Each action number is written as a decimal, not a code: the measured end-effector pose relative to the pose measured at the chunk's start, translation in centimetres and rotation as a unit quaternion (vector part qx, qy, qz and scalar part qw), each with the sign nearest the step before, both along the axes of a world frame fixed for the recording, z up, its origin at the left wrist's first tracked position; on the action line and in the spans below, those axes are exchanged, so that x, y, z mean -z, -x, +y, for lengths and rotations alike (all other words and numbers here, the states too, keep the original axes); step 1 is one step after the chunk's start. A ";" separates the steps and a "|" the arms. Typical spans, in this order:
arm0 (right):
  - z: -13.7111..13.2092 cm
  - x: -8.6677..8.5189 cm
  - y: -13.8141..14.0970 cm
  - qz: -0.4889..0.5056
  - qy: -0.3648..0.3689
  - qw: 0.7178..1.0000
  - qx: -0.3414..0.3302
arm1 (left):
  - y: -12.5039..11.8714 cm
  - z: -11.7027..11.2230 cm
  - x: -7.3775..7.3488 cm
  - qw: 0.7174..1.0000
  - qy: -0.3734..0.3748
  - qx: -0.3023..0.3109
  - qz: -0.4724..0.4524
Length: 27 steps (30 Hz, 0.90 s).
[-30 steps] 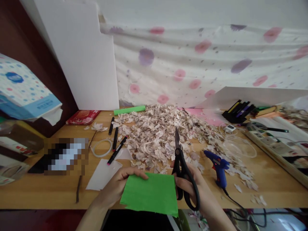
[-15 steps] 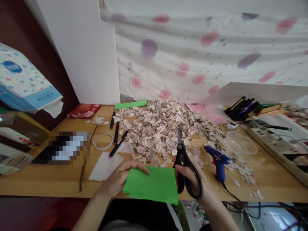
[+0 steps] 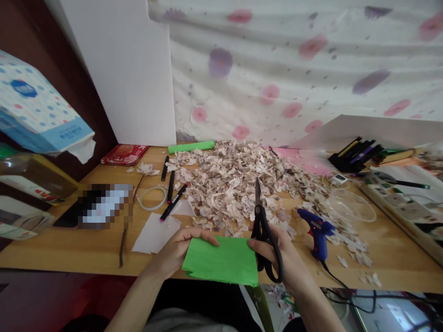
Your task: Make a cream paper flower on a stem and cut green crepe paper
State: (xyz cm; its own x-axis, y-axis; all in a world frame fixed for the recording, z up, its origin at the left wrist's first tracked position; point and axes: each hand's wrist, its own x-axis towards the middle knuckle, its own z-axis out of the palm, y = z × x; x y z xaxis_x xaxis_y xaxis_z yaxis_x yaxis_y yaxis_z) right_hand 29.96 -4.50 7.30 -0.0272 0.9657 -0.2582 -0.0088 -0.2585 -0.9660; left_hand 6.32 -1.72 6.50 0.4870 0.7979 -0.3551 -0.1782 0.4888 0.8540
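A folded stack of green crepe-like paper point(image 3: 221, 262) is held over the table's front edge. My left hand point(image 3: 185, 246) is closed on its left side, thumb on top and the other fingers mostly hidden beneath. Black-handled scissors point(image 3: 263, 230) are in my right hand point(image 3: 278, 246), blades pointing away from me and nearly together. The right thumb also presses the paper's upper right corner. Behind the paper spreads a heap of pale dried petals or paper scraps point(image 3: 231, 189).
A blue glue gun point(image 3: 316, 228) stands to the right, its cord trailing off the edge. Several black markers point(image 3: 173, 203), white paper point(image 3: 155, 234), a thin brown stem point(image 3: 122, 244) and a phone point(image 3: 93, 207) lie leftward. A green roll point(image 3: 191, 147) sits behind.
The right thumb has come onto the paper's right corner, and the scissors have turned slightly, their handles closer to the paper. The whole view has shifted a little.
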 end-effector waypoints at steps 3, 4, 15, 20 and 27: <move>0.1 0.1 0.0 0.001 -0.005 1.000 0.015 | 0.0 0.0 0.1 1.000 -0.006 -0.009 0.002; 0.1 0.2 0.0 0.002 -0.006 1.000 0.021 | 0.1 0.0 0.1 1.000 -0.002 -0.016 -0.004; -0.2 0.2 0.0 -0.013 -0.046 0.999 0.007 | 0.0 -0.7 -0.2 0.992 0.086 -0.085 -0.036; -0.2 -0.2 0.4 -0.027 -0.034 0.999 -0.002 | -0.1 -0.8 0.0 0.997 0.055 -0.059 0.006; 0.2 0.2 0.4 -0.035 -0.005 0.999 -0.005 | 0.2 -1.0 0.6 0.997 0.029 -0.054 0.038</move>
State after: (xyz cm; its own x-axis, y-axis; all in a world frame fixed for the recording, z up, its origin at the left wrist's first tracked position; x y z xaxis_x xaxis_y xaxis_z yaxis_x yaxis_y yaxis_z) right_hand 29.57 -4.30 7.14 -0.0188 0.9681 -0.2498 0.0608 -0.2483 -0.9668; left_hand 6.11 -2.75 5.93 0.3690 0.8213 -0.4350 -0.1689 0.5195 0.8376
